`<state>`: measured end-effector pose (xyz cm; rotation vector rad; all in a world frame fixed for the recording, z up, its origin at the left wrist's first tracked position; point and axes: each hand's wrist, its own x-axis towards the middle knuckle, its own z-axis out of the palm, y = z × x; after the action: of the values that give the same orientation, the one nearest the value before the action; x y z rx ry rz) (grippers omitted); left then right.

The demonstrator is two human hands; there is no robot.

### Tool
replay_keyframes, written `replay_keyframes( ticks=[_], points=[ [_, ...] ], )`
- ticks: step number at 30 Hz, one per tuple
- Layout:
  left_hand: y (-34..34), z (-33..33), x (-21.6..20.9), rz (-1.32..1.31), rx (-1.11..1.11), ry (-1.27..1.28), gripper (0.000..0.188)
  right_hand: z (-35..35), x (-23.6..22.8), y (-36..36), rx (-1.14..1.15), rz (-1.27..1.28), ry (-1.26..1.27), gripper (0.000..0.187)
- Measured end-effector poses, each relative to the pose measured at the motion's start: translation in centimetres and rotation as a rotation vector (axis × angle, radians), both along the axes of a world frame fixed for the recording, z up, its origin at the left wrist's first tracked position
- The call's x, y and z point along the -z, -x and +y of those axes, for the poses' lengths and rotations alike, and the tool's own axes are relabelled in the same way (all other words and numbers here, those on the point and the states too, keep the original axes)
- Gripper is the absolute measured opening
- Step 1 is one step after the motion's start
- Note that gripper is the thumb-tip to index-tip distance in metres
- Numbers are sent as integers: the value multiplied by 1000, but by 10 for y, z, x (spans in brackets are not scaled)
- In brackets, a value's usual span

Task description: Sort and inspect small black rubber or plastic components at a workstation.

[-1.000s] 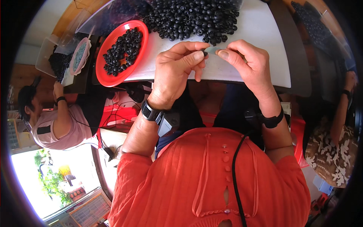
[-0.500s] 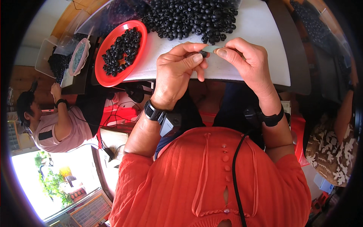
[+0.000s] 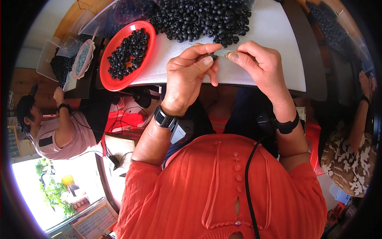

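Observation:
Above the near edge of the white work surface (image 3: 274,44), my left hand (image 3: 184,75) pinches a small round black piece (image 3: 214,57) between thumb and fingers. The piece is mostly hidden by the fingers. My right hand (image 3: 264,65) grips a short, flat, pale grey-green strip (image 3: 222,52) between thumb and forefinger. Its far end meets the black piece at my left fingertips; I cannot tell whether it goes inside. Just beyond my hands lies a heap of round black pieces with holes (image 3: 201,20). A red plate (image 3: 104,73) to the left holds more of them.
A clear plastic sheet or bin side (image 3: 95,26) rises at the back left. At the far left, a co-worker (image 3: 65,133) sits by a pale dish (image 3: 75,71) and a bin of black pieces (image 3: 59,65). Another person's patterned clothing (image 3: 346,163) shows at the right. A black cord (image 3: 247,175) hangs down my front.
My left hand has shifted slightly right, while my right hand has hardly moved. Both keep their hold. At the far right edge, the other person's forearm and hands have come into clearer view.

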<state>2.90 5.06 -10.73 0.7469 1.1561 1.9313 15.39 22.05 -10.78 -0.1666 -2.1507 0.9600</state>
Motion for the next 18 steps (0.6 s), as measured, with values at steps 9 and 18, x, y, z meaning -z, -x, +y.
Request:
replay_keyframes(
  ticks=[9, 18],
  points=[
    [-3, 1, 1, 5, -30, 0, 27, 1, 0, -4, -58, -5, 14, 23],
    [-3, -1, 3, 16, -14, -42, 30, 0, -1, -2, -9, 6, 25, 24]
  ],
)
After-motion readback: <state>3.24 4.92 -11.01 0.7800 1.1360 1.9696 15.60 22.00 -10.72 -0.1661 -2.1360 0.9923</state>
